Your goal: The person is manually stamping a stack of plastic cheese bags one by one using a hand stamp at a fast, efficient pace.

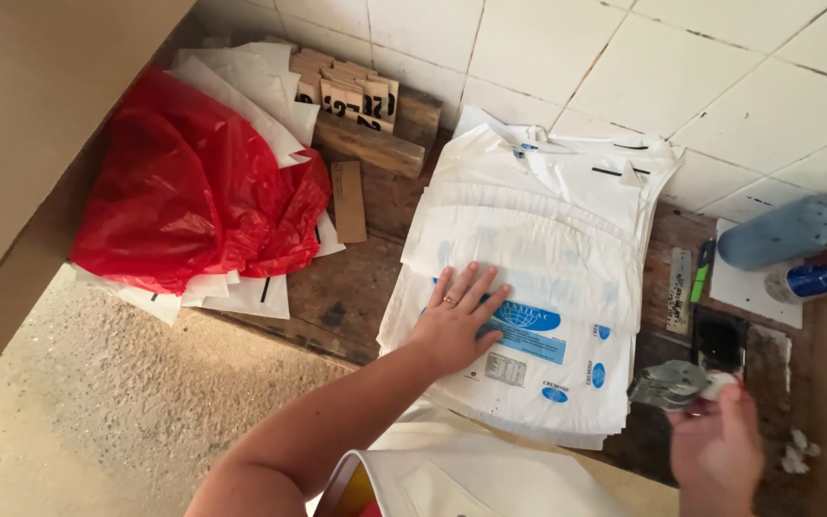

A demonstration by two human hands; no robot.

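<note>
A stack of flat white printed sacks point(538, 287) is shown at centre frame on a worn wooden table point(337, 287); crumpled glossy red plastic point(193, 182) lies upper left. The left hand point(457, 321) is pressed flat, fingers spread, on the stack. The right hand point(715, 445), lower right, is closed around a grey metal tool point(667, 385)

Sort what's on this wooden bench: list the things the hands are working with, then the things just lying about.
In hand:
left hand flat on stack of white printed bags
right hand holding grey metal tool

Lying about:
crumpled red plastic bag
blue bottle
green marker
small wooden blocks
</note>
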